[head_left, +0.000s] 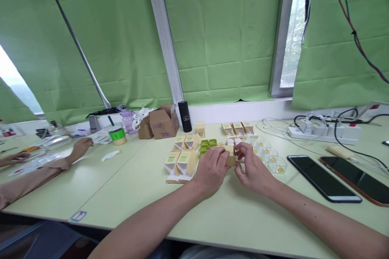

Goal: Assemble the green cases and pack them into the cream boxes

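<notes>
Between my two hands is a small tan paper box [231,160], held just above the table. My left hand [212,168] wraps its fingers over the box's left side and top. At its right end, my right hand [253,168] pinches the edge between thumb and fingers. Left of my hands stand several open paper boxes [186,161] with green labels and raised flaps. Green square cups [205,145] sit just behind my left hand, partly hidden. Clear plastic cups [272,156] with yellow bits inside stand in rows beyond my right hand.
More open boxes [238,129] lie farther back. Two phones [322,176] rest at right, near a power strip [325,132] with tangled cables. A black cylinder [184,116], a cardboard carton [164,123] and a drink cup [117,134] stand behind. A co-worker's arm [45,174] reaches in from the left.
</notes>
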`<state>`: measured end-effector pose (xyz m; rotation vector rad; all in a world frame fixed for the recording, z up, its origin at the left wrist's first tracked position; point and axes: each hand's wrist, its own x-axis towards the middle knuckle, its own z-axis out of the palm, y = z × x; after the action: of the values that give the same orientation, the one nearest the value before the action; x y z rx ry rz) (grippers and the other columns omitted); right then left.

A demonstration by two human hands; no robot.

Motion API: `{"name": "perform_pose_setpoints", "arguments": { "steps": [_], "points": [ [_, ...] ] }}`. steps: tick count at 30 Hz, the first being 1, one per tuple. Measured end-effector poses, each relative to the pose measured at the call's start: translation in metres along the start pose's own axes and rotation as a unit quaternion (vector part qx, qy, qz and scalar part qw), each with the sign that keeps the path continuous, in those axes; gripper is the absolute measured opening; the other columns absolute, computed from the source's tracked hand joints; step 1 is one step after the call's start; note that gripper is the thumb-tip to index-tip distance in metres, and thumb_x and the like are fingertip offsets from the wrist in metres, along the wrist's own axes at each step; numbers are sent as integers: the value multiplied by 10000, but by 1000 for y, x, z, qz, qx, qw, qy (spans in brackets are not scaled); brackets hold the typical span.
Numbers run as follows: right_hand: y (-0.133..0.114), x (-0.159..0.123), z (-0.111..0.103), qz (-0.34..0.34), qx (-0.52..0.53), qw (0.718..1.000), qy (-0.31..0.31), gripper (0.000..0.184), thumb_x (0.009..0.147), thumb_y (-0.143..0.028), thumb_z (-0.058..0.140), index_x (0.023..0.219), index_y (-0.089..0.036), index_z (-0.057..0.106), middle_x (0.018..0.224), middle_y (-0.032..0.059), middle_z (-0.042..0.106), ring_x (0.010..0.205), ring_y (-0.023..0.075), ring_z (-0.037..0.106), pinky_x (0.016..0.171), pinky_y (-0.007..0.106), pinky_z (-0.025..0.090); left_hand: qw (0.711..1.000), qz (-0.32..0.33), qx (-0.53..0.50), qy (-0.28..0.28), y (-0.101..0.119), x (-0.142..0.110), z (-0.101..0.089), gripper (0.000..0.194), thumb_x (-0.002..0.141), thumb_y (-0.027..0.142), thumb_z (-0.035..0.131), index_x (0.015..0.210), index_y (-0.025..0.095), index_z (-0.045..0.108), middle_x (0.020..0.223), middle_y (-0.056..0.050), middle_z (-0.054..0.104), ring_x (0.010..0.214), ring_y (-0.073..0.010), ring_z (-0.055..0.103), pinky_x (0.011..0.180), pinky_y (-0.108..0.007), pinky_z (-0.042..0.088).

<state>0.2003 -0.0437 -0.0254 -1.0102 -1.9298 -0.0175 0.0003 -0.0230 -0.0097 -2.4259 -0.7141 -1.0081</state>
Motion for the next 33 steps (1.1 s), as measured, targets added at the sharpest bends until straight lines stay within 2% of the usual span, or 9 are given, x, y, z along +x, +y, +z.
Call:
{"name": "perform_pose_setpoints", "arguments": {
  "steps": [7,12,17,20,23,26,29,33],
  "points": [
    [0,1,0,32,26,999,-18,503,885,-123,497,1333,-224,290,1125,111,604,878,227,687,765,386,567,999,-21,-20,-15,0,0,-1,390,975,229,593,1348,163,499,1270,-174,619,1180,-321,618,952,-497,572],
    [-1,4,-7,61,58,996,8,453,914,-136,466,1327,-224,303,1158,139,650,896,237,696,775,383,553,998,-43,-44,-18,0,-2,-1,427,934,187,625,1338,161,487,1287,-177,607,1208,-332,599,957,-502,579],
    [-3,6,-13,114,108,988,14,353,1016,-283,447,1339,-244,310,879,23,646,638,188,588,642,333,488,992,-72,-101,-16,0,-3,0,539,912,167,637,1405,195,420,1326,-170,590,1264,-335,568,992,-530,562],
    [-2,6,-12,127,166,977,31,346,1043,-408,467,1323,-273,314,815,-10,623,650,195,580,621,319,467,987,-82,-140,-4,-1,-3,1,576,905,116,614,1421,211,377,1358,-168,576,1294,-325,540,1039,-547,531],
    [-1,6,-11,143,230,961,49,362,1048,-493,471,1314,-296,324,802,-21,626,666,196,585,621,313,474,979,-99,-178,-5,-3,-3,0,520,901,81,590,1364,229,407,1369,-158,557,1296,-314,534,1061,-548,511],
    [0,8,-12,163,293,940,61,376,1047,-544,464,1310,-313,326,862,-7,678,672,189,602,630,311,501,970,-124,-207,-20,-4,-4,0,426,905,77,572,1283,236,452,1380,-150,534,1314,-312,522,1061,-533,507],
    [1,10,-13,180,334,922,78,392,1041,-569,466,1313,-319,332,1005,36,728,751,196,661,660,318,553,962,-148,-228,-23,-5,-5,1,383,909,69,554,1243,236,468,1385,-146,524,1322,-300,520,1060,-514,510],
    [8,13,-13,173,335,920,110,328,1052,-518,460,1284,-308,359,1205,102,714,924,220,704,739,360,604,957,-160,-240,-23,-4,-5,1,371,927,73,541,1254,238,482,1379,-137,534,1324,-291,525,1066,-517,517]
  ]
}}
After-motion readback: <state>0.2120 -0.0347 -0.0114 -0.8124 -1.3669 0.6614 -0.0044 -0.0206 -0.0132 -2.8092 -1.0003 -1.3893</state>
